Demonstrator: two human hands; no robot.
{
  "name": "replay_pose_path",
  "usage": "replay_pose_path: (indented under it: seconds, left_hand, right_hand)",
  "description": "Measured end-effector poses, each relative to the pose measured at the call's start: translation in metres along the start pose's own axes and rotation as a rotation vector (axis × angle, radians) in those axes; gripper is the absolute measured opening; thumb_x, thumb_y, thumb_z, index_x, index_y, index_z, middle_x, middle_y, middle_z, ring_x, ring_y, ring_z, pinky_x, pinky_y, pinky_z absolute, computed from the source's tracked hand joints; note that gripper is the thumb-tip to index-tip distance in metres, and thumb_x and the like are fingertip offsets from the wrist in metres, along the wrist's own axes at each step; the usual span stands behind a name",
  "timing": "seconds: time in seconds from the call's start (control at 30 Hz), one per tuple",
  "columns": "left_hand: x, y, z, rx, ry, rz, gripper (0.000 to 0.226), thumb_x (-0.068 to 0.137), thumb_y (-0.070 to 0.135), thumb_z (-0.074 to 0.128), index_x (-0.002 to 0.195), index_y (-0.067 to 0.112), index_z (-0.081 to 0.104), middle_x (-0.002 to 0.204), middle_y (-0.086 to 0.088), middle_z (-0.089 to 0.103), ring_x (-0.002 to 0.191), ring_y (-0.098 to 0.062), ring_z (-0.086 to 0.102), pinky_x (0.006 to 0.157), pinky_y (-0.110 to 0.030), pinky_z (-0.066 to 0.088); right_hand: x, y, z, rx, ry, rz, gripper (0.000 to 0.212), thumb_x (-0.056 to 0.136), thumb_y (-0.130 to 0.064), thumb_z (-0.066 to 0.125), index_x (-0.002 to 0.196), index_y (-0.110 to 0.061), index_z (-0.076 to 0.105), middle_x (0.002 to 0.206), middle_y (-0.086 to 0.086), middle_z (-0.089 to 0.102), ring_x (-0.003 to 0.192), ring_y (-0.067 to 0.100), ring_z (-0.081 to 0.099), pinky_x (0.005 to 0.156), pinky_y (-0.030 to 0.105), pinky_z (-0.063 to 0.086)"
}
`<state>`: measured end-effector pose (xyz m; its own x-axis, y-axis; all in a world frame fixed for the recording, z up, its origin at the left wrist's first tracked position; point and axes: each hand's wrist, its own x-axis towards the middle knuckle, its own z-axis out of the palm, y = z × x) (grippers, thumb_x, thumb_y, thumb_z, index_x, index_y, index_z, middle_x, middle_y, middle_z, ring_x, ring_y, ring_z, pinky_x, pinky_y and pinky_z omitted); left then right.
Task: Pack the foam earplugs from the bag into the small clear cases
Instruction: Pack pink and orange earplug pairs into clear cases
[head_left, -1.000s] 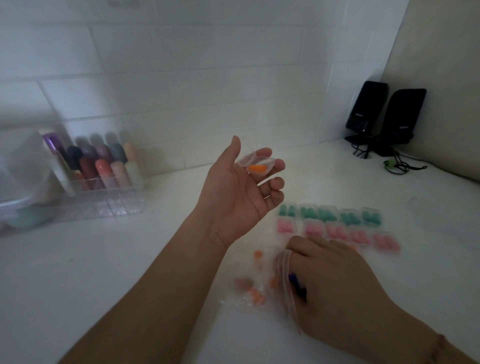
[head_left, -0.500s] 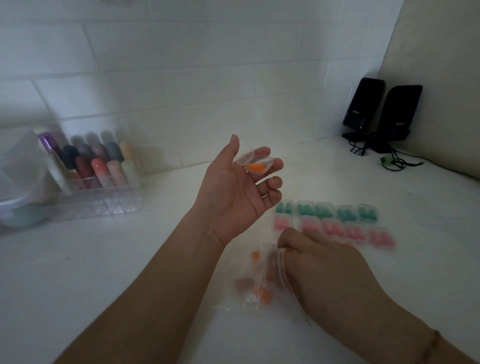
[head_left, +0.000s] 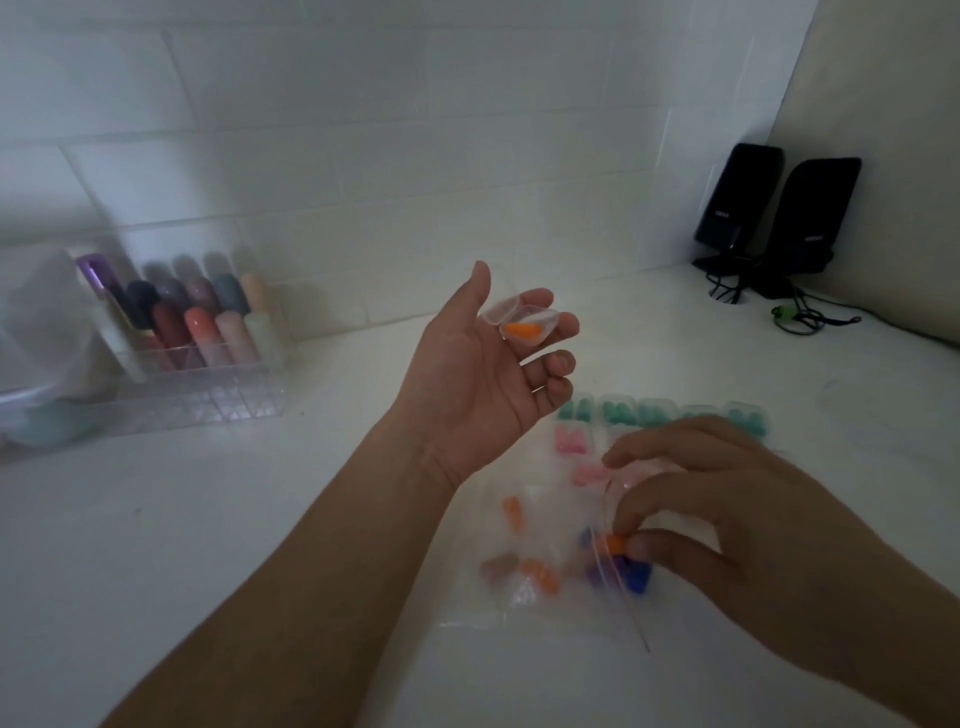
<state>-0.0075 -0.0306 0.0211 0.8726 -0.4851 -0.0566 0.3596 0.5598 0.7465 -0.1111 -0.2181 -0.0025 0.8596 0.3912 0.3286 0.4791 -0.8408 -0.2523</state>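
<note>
A person's left hand (head_left: 480, 384) was raised palm-up above the white countertop (head_left: 218, 519), its fingers loosely curled to cradle a small clear plastic case (head_left: 522, 322) with its hinged lid standing open and one orange foam earplug (head_left: 522, 329) lying inside. Nearer the camera and to the right, the right hand (head_left: 727, 525) pinched a second orange foam earplug (head_left: 612, 544) between thumb and fingertips at the mouth of a clear zip-top plastic bag (head_left: 519, 603) that lay flat on the counter. Loose earplugs in orange, dull pink and blue remained inside the bag. Beyond the right hand, two rows of filled clear cases sat side by side, a far row holding green earplugs (head_left: 649, 413) and a nearer row holding pink earplugs (head_left: 569, 441), partly hidden by the fingers.

The step in hand appeared to be completing an orange pair: one plug was already seated, and the second had been picked at the bag. The next move would call for carrying that plug up and left to the open case, setting it beside its mate without knocking the first out, then pressing the lid closed. At far left stood a clear acrylic organiser of coloured tubes (head_left: 192, 338); at far right, two black desktop speakers (head_left: 779, 208) with trailing cables.
</note>
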Motion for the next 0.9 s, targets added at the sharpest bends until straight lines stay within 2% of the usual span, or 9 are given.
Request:
replay_pose_path:
  seconds: [0.1, 0.23, 0.3, 0.37, 0.47, 0.57, 0.67, 0.77, 0.9]
  left_hand:
    - [0.000, -0.001, 0.000, 0.031, 0.003, 0.005, 0.049, 0.093, 0.057, 0.043, 0.104, 0.011, 0.056, 0.086, -0.010, 0.064, 0.061, -0.021, 0.051, 0.062, -0.030, 0.040]
    - [-0.002, -0.008, 0.007, 0.080, -0.043, -0.023, 0.048, 0.093, 0.056, 0.043, 0.105, 0.011, 0.056, 0.086, -0.011, 0.063, 0.061, -0.021, 0.051, 0.061, -0.031, 0.041]
    - [-0.004, -0.012, 0.010, 0.101, -0.096, -0.054, 0.047, 0.091, 0.055, 0.044, 0.104, 0.011, 0.056, 0.085, -0.011, 0.063, 0.062, -0.021, 0.051, 0.061, -0.031, 0.042]
    - [-0.006, -0.016, 0.013, 0.130, -0.174, -0.095, 0.047, 0.090, 0.054, 0.046, 0.105, 0.011, 0.056, 0.085, -0.011, 0.063, 0.062, -0.021, 0.051, 0.058, -0.029, 0.043]
    - [-0.010, -0.020, 0.015, 0.186, -0.308, -0.167, 0.049, 0.088, 0.055, 0.048, 0.106, 0.010, 0.056, 0.087, -0.011, 0.062, 0.063, -0.020, 0.050, 0.058, -0.027, 0.045]
    - [-0.011, -0.022, 0.016, 0.231, -0.389, -0.201, 0.050, 0.088, 0.054, 0.043, 0.109, 0.010, 0.053, 0.088, -0.011, 0.061, 0.063, -0.019, 0.052, 0.061, -0.027, 0.044]
    - [-0.011, -0.024, 0.016, 0.265, -0.436, -0.223, 0.051, 0.091, 0.054, 0.039, 0.112, 0.010, 0.054, 0.082, -0.007, 0.062, 0.064, -0.017, 0.054, 0.063, -0.027, 0.045]
    - [-0.011, -0.027, 0.014, 0.252, -0.467, -0.248, 0.050, 0.092, 0.053, 0.040, 0.111, 0.012, 0.061, 0.085, -0.007, 0.056, 0.070, -0.016, 0.052, 0.065, -0.025, 0.048]
    - [-0.010, -0.027, 0.015, 0.212, -0.460, -0.260, 0.057, 0.089, 0.056, 0.044, 0.117, 0.009, 0.057, 0.089, -0.009, 0.054, 0.070, -0.017, 0.051, 0.066, -0.026, 0.046]
  right_hand:
    - [-0.002, 0.005, -0.017, 0.087, 0.040, 0.020, 0.009, 0.077, -0.052, 0.066, 0.082, -0.045, 0.067, 0.103, -0.034, 0.063, 0.102, -0.004, 0.056, 0.087, 0.029, 0.049]
    - [-0.004, 0.004, -0.033, 0.297, 0.186, 0.056, 0.017, 0.069, -0.063, 0.066, 0.079, -0.050, 0.069, 0.078, -0.030, 0.068, 0.077, -0.001, 0.064, 0.068, 0.007, 0.046]
    - [-0.002, 0.004, -0.036, 0.372, 0.312, 0.056, 0.018, 0.071, -0.056, 0.066, 0.084, -0.045, 0.070, 0.078, -0.023, 0.070, 0.069, 0.003, 0.066, 0.063, 0.006, 0.048]
    - [0.001, 0.005, -0.034, 0.425, 0.485, 0.100, 0.017, 0.072, -0.047, 0.064, 0.085, -0.039, 0.069, 0.083, -0.018, 0.070, 0.071, 0.005, 0.066, 0.062, 0.009, 0.051]
    - [0.007, 0.003, -0.026, 0.313, 0.642, 0.142, 0.011, 0.078, -0.043, 0.062, 0.088, -0.043, 0.061, 0.094, -0.022, 0.064, 0.076, 0.002, 0.062, 0.062, 0.008, 0.048]
    - [0.010, -0.001, -0.018, 0.265, 0.659, 0.140, 0.008, 0.079, -0.044, 0.061, 0.088, -0.044, 0.060, 0.086, -0.022, 0.065, 0.074, 0.003, 0.060, 0.058, 0.012, 0.046]
    - [0.014, -0.002, -0.011, 0.237, 0.639, 0.104, 0.017, 0.081, -0.043, 0.065, 0.087, -0.028, 0.068, 0.082, -0.023, 0.063, 0.072, 0.006, 0.059, 0.059, 0.016, 0.044]
    - [0.017, 0.000, -0.004, 0.245, 0.605, 0.052, 0.020, 0.081, -0.039, 0.067, 0.086, -0.021, 0.072, 0.084, -0.016, 0.064, 0.077, 0.004, 0.058, 0.066, 0.010, 0.039]
    - [0.017, 0.002, -0.004, 0.285, 0.548, 0.046, 0.023, 0.082, -0.041, 0.063, 0.092, -0.023, 0.074, 0.088, -0.011, 0.064, 0.082, 0.004, 0.059, 0.069, 0.008, 0.038]
